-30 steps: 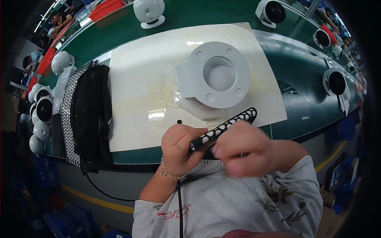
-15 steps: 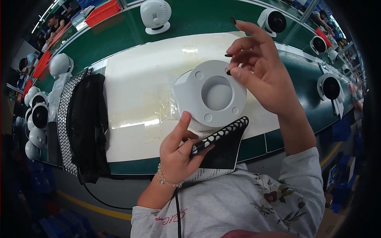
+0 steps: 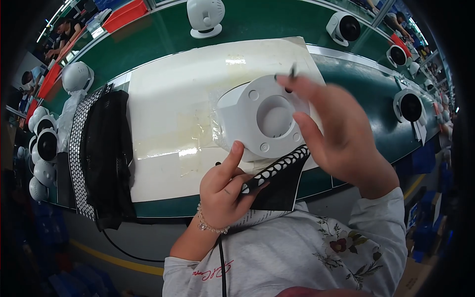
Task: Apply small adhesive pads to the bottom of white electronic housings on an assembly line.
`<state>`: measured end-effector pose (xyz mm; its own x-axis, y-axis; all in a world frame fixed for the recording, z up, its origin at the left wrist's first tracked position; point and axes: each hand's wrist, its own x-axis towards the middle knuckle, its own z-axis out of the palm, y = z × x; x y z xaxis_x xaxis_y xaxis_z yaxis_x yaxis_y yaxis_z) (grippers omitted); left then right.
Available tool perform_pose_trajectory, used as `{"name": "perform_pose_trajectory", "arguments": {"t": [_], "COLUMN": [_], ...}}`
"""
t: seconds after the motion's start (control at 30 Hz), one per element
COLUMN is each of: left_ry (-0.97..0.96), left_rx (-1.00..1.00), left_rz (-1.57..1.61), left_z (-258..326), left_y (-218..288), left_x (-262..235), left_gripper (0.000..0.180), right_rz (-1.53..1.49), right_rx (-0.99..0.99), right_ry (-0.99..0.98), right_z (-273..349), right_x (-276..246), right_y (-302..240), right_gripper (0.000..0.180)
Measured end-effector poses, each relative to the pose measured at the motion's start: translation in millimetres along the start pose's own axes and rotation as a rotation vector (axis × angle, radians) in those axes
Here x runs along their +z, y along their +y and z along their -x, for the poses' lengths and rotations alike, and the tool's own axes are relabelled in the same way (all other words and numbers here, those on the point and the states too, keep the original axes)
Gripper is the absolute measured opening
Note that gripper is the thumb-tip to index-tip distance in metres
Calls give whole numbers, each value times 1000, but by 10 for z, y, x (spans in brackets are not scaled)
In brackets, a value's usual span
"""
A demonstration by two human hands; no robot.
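Gripping a black sheet edged with a white-dotted strip (image 3: 277, 171), your left hand (image 3: 225, 190) is closed; your right hand (image 3: 334, 126) pinches something small over the smooth white round housing (image 3: 257, 119).

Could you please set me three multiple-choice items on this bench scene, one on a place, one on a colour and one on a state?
1. Where does the white round plastic housing lie?
A. on the pale mat
B. on the bare green belt
C. in a red bin

2. What colour is the sheet with rows of white ovals in the left hand?
A. red
B. black
C. yellow

3. How is the right hand placed?
A. flat on the mat
B. raised above the housing, fingertips pinched together
C. gripping the black cable

Answers: 1 A, the pale mat shows all round it. 2 B, the sheet is black. 3 B, the pinched fingertips hang over the housing's far rim.
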<state>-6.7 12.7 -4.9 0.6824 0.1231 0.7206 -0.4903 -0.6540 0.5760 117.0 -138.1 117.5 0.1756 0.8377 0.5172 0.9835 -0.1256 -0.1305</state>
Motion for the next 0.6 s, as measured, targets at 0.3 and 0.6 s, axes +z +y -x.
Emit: {"name": "perform_pose_trajectory", "arguments": {"t": [0.3,0.6], "left_ry": [-23,-4], "left_rx": [-43,-31], "left_rz": [-24,-2], "left_z": [2,10], "left_y": [26,-8], "left_x": [-11,-11], "left_gripper": [26,23], "right_rz": [-527,-24], "right_rx": [242,110], "right_ry": [123,112], "right_z": [-277,-277], "right_x": [244,203], "right_y": [109,-1], "right_gripper": [51,45]}}
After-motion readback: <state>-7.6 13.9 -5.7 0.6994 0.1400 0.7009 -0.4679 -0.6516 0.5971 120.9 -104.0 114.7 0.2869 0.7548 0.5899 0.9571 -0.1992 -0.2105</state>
